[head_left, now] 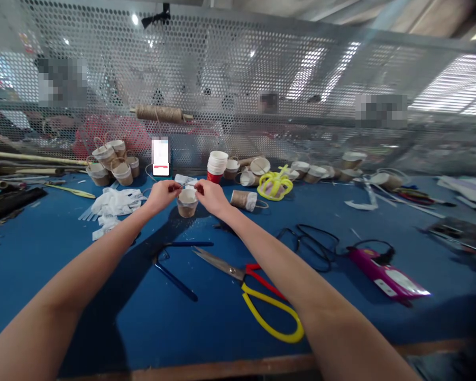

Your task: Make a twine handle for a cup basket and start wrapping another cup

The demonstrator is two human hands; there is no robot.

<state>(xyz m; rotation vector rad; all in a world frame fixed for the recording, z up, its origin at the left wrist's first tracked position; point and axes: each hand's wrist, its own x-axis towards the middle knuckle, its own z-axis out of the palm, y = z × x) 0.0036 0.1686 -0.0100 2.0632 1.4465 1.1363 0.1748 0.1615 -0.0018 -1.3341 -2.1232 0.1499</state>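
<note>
A small brown cup with a white lining folded over its rim stands upright on the blue table. At the left of its rim is my left hand, thumb and fingers pinched together. My right hand pinches at the right side of the same rim. A thin strand may run between the fingertips, but it is too small to make out. Closer to me lie large scissors with red and yellow handles and a blue-handled tool, its legs spread. A crumpled pile of white fabric strips rests left of my left hand.
Behind the cup stand a phone and a stack of paper cups. More lined cups sit at the back left. A purple power strip with a black cord lies right. A perforated metal screen closes the back.
</note>
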